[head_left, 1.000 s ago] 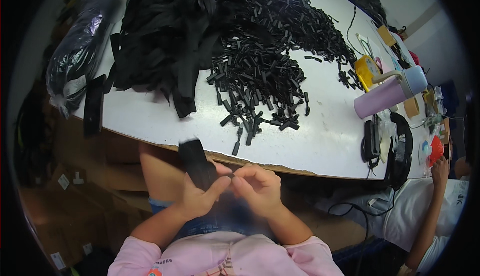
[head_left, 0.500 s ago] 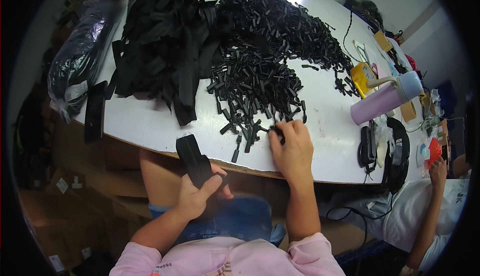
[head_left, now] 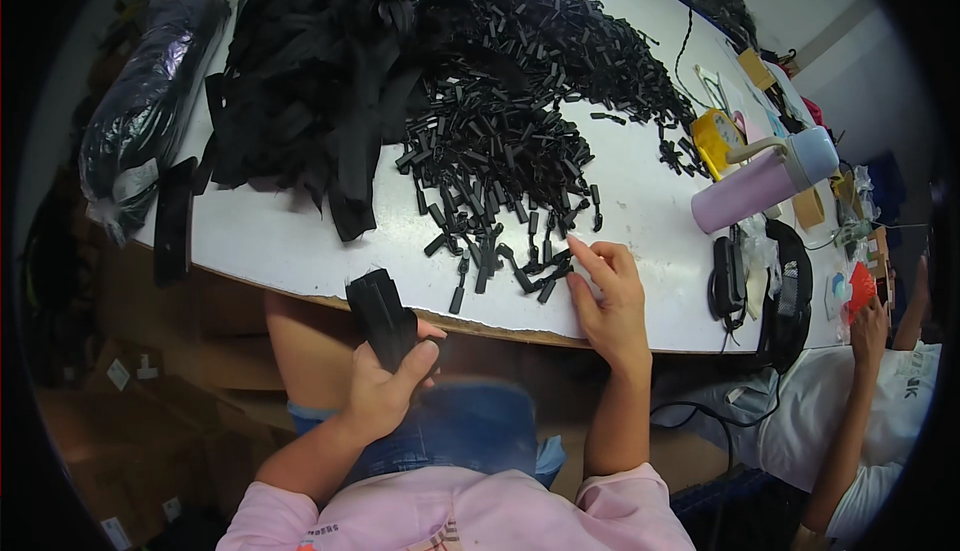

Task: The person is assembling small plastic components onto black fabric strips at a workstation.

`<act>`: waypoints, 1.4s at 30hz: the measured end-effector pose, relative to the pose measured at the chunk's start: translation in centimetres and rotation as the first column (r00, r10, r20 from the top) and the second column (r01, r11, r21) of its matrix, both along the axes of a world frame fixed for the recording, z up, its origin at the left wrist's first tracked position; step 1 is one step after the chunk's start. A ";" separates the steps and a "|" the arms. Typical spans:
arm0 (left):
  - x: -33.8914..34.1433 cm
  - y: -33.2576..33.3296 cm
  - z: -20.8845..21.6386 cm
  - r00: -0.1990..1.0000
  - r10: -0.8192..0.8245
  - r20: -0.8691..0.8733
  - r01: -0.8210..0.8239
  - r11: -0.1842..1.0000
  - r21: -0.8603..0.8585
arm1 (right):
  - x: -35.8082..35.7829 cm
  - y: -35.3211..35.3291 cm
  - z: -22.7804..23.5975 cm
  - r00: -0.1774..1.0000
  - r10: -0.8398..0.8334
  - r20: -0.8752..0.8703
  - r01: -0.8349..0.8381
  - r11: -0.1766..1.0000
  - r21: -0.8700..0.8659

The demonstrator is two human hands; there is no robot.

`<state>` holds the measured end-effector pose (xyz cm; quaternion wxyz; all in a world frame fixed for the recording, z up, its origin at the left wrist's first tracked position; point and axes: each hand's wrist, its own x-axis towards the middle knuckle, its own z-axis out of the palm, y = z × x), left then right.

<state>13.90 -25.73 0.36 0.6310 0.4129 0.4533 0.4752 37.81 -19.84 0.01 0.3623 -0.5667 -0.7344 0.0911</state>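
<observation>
My left hand [head_left: 388, 383] is closed around a folded bundle of black fabric strips [head_left: 378, 313], held over my lap just off the table's front edge. The strips look like zipper tape, with a seam along the middle. My right hand [head_left: 612, 301] is over the table near the front edge, its thumb and forefinger apart, with nothing seen between them. Beside its fingertips lie a few small black pieces [head_left: 545, 273] that look like zipper pulls. Beyond them spreads a large heap of the same pieces [head_left: 500, 146]. A thick pile of black strips [head_left: 310, 81] lies to its left.
The white table [head_left: 650, 261] has a plastic-wrapped roll [head_left: 150, 101] at its left. On the right are a lilac bottle [head_left: 745, 196] lying tilted, yellow tape [head_left: 714, 136] and a black pouch [head_left: 787, 286]. Another person's hand [head_left: 869, 329] is at the far right.
My right hand has shifted right and its fingers have parted, away from the small black pieces they were on. My left hand keeps the bundle. The whole view has shifted slightly.
</observation>
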 end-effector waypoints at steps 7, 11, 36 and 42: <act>-0.3 0.0 0.0 0.997 -0.067 -0.031 0.066 0.998 -0.018 | -0.1 0.6 0.3 0.999 0.020 0.039 -0.019 0.999 -0.027; 0.1 0.2 0.6 0.998 -0.064 0.014 0.065 0.995 -0.081 | 0.0 0.6 0.4 0.996 0.032 0.082 -0.029 0.999 -0.036; 0.7 0.2 -0.9 0.996 -0.011 -0.088 0.021 0.992 0.121 | -7.7 -3.2 0.6 0.756 0.399 -0.518 -0.445 0.895 0.040; 1.5 -0.1 -0.6 0.990 0.118 0.075 -0.126 0.987 0.100 | -8.3 -3.1 0.8 0.818 0.481 -0.315 -0.444 0.877 0.184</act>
